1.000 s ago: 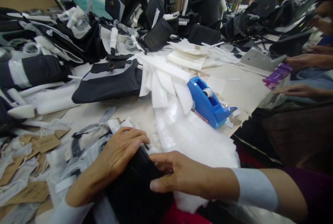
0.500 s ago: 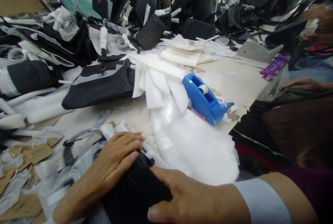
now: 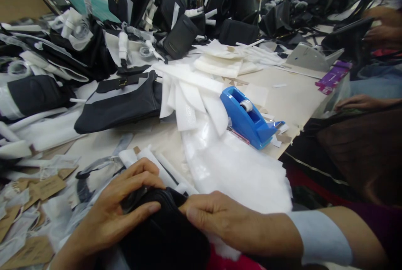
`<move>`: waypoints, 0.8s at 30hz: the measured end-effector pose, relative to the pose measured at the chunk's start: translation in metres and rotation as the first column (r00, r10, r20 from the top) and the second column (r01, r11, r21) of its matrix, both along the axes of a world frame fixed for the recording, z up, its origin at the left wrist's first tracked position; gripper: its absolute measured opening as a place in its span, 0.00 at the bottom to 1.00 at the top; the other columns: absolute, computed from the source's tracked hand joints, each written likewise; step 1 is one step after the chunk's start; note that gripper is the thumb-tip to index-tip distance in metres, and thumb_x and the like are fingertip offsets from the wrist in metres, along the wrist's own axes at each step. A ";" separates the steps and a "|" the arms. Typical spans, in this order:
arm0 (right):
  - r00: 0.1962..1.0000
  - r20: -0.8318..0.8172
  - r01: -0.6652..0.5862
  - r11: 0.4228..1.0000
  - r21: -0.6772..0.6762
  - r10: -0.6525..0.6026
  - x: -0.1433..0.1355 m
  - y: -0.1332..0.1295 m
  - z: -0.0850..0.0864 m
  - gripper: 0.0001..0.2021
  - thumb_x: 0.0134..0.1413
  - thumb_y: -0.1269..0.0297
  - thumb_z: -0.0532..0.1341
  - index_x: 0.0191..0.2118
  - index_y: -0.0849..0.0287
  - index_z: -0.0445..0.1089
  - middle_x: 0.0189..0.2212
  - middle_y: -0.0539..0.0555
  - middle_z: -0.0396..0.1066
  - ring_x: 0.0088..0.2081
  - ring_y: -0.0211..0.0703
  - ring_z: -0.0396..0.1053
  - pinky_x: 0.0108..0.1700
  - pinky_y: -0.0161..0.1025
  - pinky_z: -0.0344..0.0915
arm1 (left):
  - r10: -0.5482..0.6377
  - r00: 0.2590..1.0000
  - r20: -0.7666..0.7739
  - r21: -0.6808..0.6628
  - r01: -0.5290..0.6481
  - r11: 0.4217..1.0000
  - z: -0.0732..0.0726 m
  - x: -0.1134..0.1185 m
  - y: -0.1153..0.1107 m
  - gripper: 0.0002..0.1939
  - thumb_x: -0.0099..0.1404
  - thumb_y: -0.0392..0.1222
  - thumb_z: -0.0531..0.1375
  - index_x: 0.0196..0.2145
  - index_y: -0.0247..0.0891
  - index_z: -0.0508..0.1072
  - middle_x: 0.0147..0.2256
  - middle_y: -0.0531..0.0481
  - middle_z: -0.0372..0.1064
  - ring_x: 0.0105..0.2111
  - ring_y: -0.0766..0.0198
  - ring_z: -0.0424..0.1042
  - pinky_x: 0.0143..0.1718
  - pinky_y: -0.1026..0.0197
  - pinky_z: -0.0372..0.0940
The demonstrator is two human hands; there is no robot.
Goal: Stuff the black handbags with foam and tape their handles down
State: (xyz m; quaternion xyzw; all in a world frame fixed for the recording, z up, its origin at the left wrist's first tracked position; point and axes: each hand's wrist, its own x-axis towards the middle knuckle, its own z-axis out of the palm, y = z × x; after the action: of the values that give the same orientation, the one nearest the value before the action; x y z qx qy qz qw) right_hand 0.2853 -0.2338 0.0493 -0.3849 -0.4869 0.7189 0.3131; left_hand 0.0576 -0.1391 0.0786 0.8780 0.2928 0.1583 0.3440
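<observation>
A black bag with a smooth dark surface is upright at the bottom middle, close to me. My left hand curves over its top left edge, thumb on the near face and fingers on the far side. On the right edge, my right hand pinches the bag between thumb and curled fingers. Just beyond the bag, white wrapped strips lie on the table. Left of my left hand is a black handle partly wrapped in clear film. The bag's lower part falls outside the view.
A blue tape dispenser stands near the table's right edge, beside piled white foam sheets. A flat black bag lies left of the foam. Brown tags are scattered at left. Another person's hand is at right.
My left hand has gone from lying flat over the bag's top to gripping its edge. The right hand has moved up along the side and closed into a pinch. The bag is more upright.
</observation>
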 end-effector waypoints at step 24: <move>0.991 0.093 0.037 0.877 0.478 -0.092 -0.009 0.060 -0.013 0.11 0.43 0.83 0.64 0.24 0.60 0.66 0.26 0.44 0.64 0.31 0.32 0.65 0.35 0.29 0.62 | -0.077 0.997 -0.019 -0.150 0.073 0.986 0.002 -0.003 0.001 0.08 0.67 0.39 0.57 0.44 0.44 0.71 0.40 0.49 0.69 0.41 0.60 0.69 0.43 0.62 0.67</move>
State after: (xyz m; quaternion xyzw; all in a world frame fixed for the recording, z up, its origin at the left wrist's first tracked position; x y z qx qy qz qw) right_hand 0.2764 -0.1735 0.0360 -0.3523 -0.6521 0.5437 0.3937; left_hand 0.0546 -0.1378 0.0801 0.8620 0.2750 0.1120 0.4109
